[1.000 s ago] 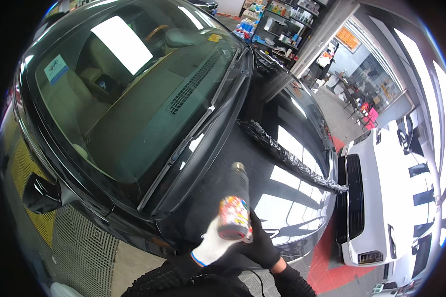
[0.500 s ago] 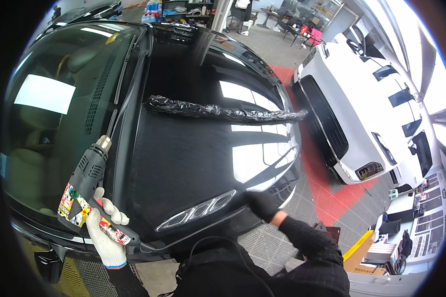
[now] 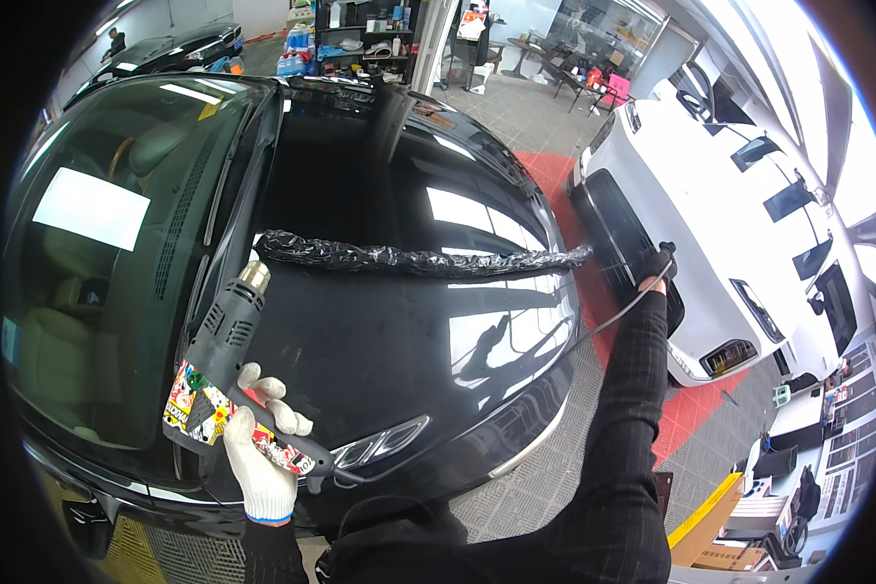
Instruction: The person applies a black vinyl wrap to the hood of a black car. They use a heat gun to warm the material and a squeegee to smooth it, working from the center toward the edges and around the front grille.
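Note:
In a white knit glove, my left hand (image 3: 260,457) is wrapped round the handle of a heat gun (image 3: 226,336). The gun is dark grey with colourful stickers, and its metal nozzle points up past the base of the windshield. My right hand (image 3: 658,263), black-gloved, is raised out past the car's front end, closed on a dark cord (image 3: 608,319). The cord hangs in a curve from that hand toward the hood edge. A long bunched strip of shiny black film (image 3: 409,261) lies across the glossy black hood (image 3: 360,331), beyond both hands.
A white car (image 3: 711,224) stands to the right, behind my right hand in the view. The black car's windshield (image 3: 117,282) is at left, with a pale rectangle on it. Shelves (image 3: 365,44) are at the back, and a yellow-edged cardboard box (image 3: 706,516) at lower right.
My right hand has swung out from near the headlight to far right, drawing the cord along. The heat gun and left hand appear further right and lower in view.

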